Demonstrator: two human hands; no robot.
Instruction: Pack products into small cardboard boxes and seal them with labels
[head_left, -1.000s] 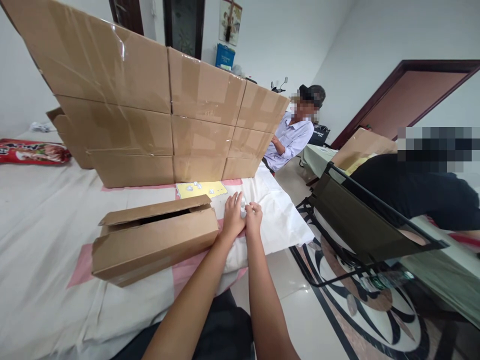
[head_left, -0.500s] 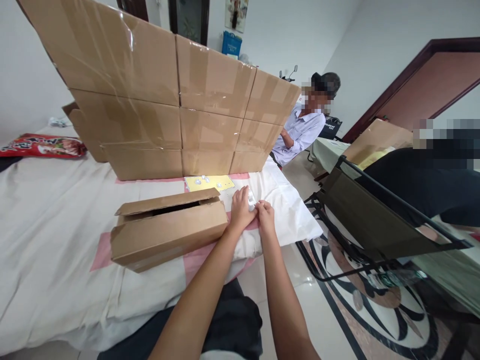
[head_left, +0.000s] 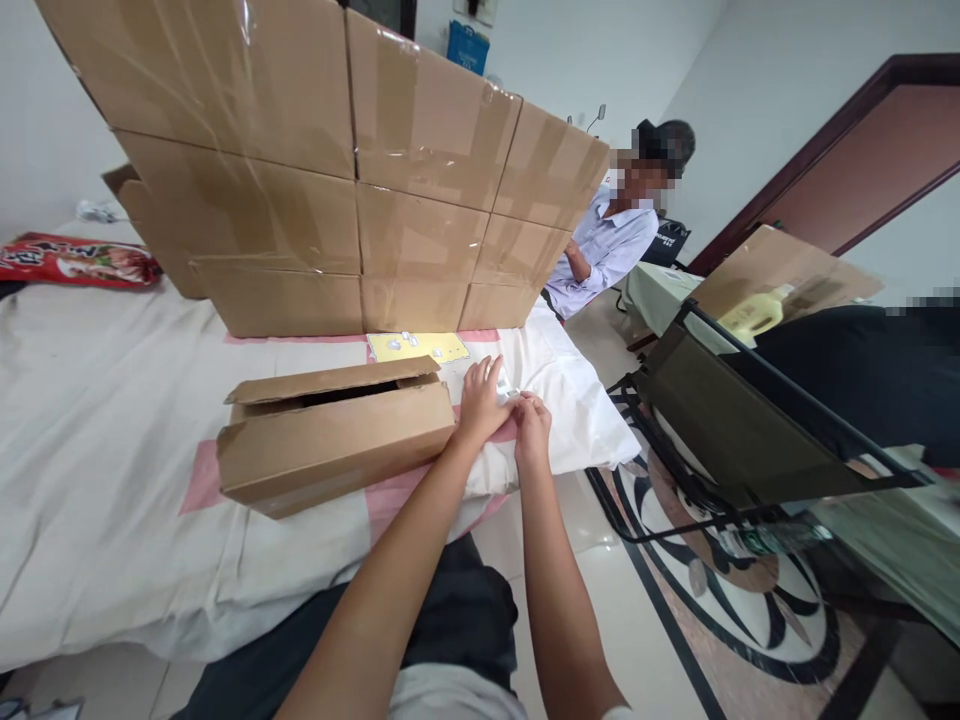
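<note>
My left hand (head_left: pixel 478 400) and my right hand (head_left: pixel 532 423) meet over the white cloth (head_left: pixel 559 400) at the bed's near edge. Together their fingertips pinch a small pale piece (head_left: pixel 512 393) that I cannot name. The left hand's other fingers are partly spread, and the right hand is curled closed. Just left of my left hand lies a long brown cardboard box (head_left: pixel 330 440) with its top flap ajar. Beyond the hands lies a yellow sheet (head_left: pixel 435 346) with a few small white pieces on it.
A wall of taped cardboard boxes (head_left: pixel 352 170) stands stacked at the back of the bed. A person in a pale shirt (head_left: pixel 611 250) sits behind it on the right. A folding cot (head_left: pixel 735 430) with another person stands on the right, over patterned floor tiles.
The view has tilted down and shifted a little. My hands stay together at the same spot, and the left fingers have spread slightly.
</note>
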